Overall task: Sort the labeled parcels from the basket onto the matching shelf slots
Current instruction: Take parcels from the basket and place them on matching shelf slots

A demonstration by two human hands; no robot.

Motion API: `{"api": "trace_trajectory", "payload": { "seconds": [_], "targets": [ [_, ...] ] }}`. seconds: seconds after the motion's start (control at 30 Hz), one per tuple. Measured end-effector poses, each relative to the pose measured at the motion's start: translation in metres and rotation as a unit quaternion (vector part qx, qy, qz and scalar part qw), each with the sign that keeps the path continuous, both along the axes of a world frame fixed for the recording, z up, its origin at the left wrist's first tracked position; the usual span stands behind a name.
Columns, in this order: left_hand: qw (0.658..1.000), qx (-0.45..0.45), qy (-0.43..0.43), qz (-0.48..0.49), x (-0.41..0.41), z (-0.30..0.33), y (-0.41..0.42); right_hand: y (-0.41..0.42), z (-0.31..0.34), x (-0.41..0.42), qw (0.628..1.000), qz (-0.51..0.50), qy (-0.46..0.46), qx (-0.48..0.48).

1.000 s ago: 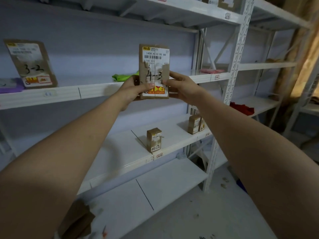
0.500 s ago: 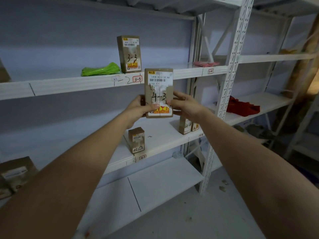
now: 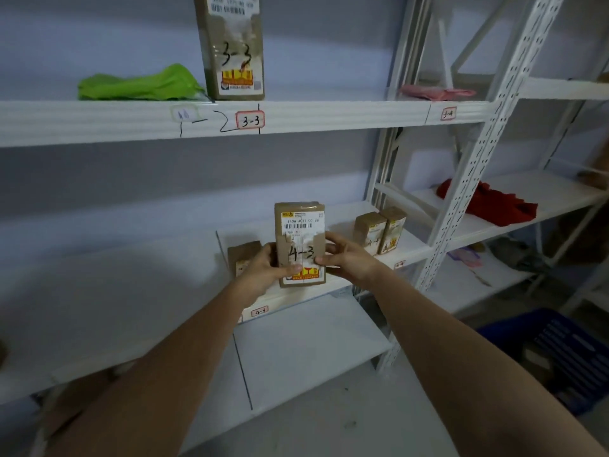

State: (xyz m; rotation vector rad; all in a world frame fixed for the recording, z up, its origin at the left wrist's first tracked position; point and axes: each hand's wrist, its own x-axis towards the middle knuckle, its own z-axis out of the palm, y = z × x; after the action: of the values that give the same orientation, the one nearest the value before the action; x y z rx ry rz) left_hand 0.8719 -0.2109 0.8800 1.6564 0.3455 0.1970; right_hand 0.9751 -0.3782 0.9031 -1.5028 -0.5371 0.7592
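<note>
I hold a brown cardboard parcel upright, hand-marked "4-3", above the front of the lower white shelf. My left hand grips its left edge and my right hand grips its right edge, thumbs on the label face. A red-framed slot tag "4-3" sits on the shelf edge just below. A small brown box stands on that shelf behind my left hand, partly hidden. The blue basket is on the floor at the lower right.
On the shelf above, a parcel marked "3-3" stands over its tag "3-3", beside a green bag. Two small boxes stand right of my hands. A pink packet, a red cloth and a white perforated upright lie further right.
Both hands have carried the "4-3" parcel down from the upper shelf level to the lower shelf, and the view has closed in on the rack.
</note>
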Motion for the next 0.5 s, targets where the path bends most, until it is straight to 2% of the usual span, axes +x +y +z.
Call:
{"api": "trace_trajectory", "payload": {
  "seconds": [0.3,0.4,0.5],
  "targets": [
    [0.998,-0.041,0.011,0.046,0.057,-0.092,0.012,0.034,-0.074,0.066,0.993,0.038,0.016,-0.110],
    [0.995,-0.023,0.020,0.095,0.071,-0.117,0.007,0.041,-0.090,0.082,0.988,0.052,0.006,-0.143],
    [0.989,0.036,0.024,0.143,0.086,-0.127,0.001,0.049,-0.104,0.101,0.987,0.071,0.007,-0.146]
  ]
}}
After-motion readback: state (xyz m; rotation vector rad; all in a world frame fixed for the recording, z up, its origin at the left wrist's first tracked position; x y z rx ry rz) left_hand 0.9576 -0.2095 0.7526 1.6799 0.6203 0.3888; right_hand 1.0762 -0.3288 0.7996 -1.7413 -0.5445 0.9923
